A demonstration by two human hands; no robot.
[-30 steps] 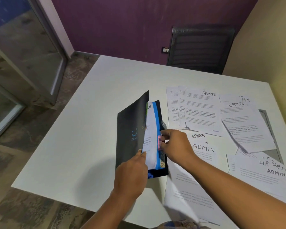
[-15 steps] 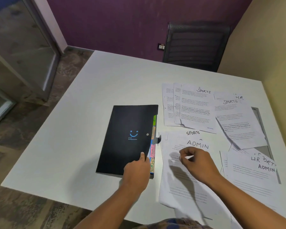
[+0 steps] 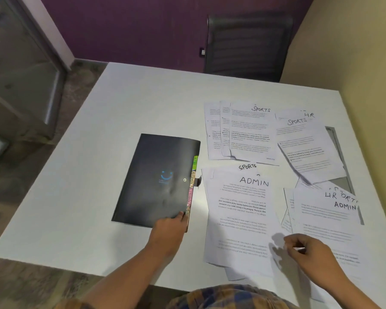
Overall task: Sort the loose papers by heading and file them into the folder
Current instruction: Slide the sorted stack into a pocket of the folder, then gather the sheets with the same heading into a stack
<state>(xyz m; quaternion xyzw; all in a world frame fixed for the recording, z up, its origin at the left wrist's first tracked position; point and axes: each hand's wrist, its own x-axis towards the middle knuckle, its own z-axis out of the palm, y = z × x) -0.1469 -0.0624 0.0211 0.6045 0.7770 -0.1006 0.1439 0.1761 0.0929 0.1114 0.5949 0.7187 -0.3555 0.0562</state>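
A black folder (image 3: 158, 179) with a blue smile mark lies closed on the white table (image 3: 120, 108), coloured index tabs (image 3: 193, 186) showing along its right edge. My left hand (image 3: 169, 233) rests flat on the folder's near right corner. Right of the folder lies a sheet headed ADMIN (image 3: 243, 210) on top of a SPORTS sheet. My right hand (image 3: 308, 253) hovers over the lower right edge of that ADMIN sheet, fingers loosely curled, holding nothing. More sheets headed SPORTS (image 3: 250, 132), SPORTS over HR (image 3: 308, 148) and ADMIN over HR (image 3: 328, 217) are spread to the right.
A black mesh chair (image 3: 247, 45) stands behind the table's far edge. A beige wall (image 3: 366, 63) runs along the table's right side. A glass door (image 3: 20, 63) is at the left. A grey slot (image 3: 339, 157) in the table lies under the right papers.
The folder, held open a second ago, has been closed flat. My right hand left the folder's tabs and moved right and toward me over the ADMIN sheet.
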